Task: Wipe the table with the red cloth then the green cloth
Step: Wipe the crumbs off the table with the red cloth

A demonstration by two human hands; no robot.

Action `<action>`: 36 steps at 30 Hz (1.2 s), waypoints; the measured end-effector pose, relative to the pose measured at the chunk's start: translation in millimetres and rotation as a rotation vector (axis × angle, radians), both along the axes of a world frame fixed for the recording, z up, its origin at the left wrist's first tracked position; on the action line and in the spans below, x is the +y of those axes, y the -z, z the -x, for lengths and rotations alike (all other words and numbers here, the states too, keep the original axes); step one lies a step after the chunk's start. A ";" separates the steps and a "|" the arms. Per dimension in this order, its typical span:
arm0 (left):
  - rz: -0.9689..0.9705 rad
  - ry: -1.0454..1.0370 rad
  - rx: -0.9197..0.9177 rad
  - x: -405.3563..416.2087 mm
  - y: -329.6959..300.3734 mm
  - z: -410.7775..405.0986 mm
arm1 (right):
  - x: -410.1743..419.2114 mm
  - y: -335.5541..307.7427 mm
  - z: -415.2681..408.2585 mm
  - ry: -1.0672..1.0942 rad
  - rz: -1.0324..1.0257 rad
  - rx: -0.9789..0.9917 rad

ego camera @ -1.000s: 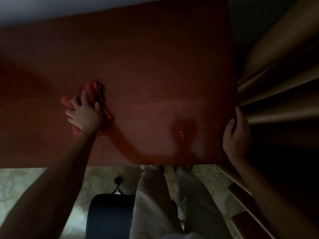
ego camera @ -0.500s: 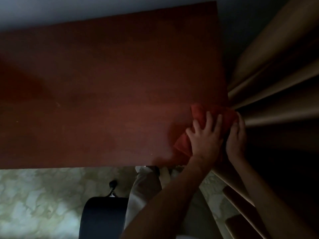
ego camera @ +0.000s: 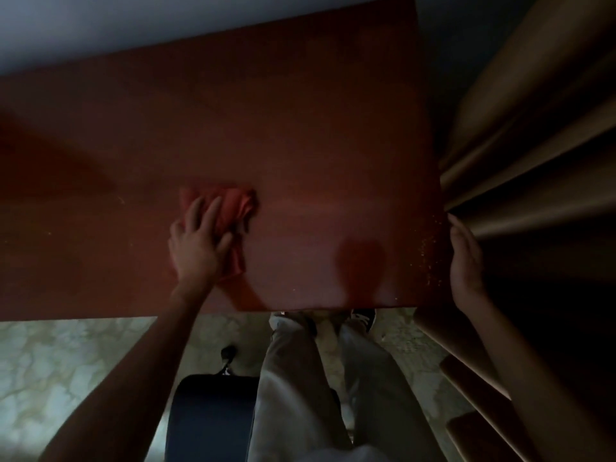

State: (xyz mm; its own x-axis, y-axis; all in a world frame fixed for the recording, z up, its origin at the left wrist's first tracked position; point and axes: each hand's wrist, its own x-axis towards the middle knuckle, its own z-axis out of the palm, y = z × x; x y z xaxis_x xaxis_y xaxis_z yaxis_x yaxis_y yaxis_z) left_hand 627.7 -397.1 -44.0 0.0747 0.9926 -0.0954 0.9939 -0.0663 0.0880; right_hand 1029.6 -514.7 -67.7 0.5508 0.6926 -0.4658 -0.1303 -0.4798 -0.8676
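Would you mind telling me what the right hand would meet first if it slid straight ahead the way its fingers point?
Most likely the curtain: the right hand points along the table edge into its folds.

left hand (ego camera: 196,241): palm down, fingers spread, nearly straight, pointing away from the body | left arm (ego camera: 140,361): bare, stretched forward from lower left | right hand (ego camera: 465,261): turned on edge, palm facing inward, fingers together and straight | right arm (ego camera: 500,371): bare, reaching forward from lower right
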 end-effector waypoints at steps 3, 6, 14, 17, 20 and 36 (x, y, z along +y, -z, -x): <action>-0.066 -0.263 -0.043 -49.6 11.3 -3.6 | -4.6 0.6 -6.4 0.021 0.000 0.048; -0.055 -0.438 -0.080 -82.8 14.8 -49.3 | -10.9 5.4 -9.2 0.024 0.041 0.084; 0.039 -0.273 -0.140 -90.2 16.6 -230.2 | -42.0 -9.7 -3.7 0.114 0.086 0.249; 0.090 -0.081 -0.151 -73.3 14.1 -296.3 | -50.0 -5.5 -2.2 0.222 0.062 0.323; 0.141 0.220 -0.111 -86.5 12.8 -339.6 | -60.9 -5.3 -7.9 0.407 0.082 0.372; 0.019 0.135 -0.112 9.1 -3.9 -178.1 | -64.9 -11.6 -5.7 0.220 0.225 0.261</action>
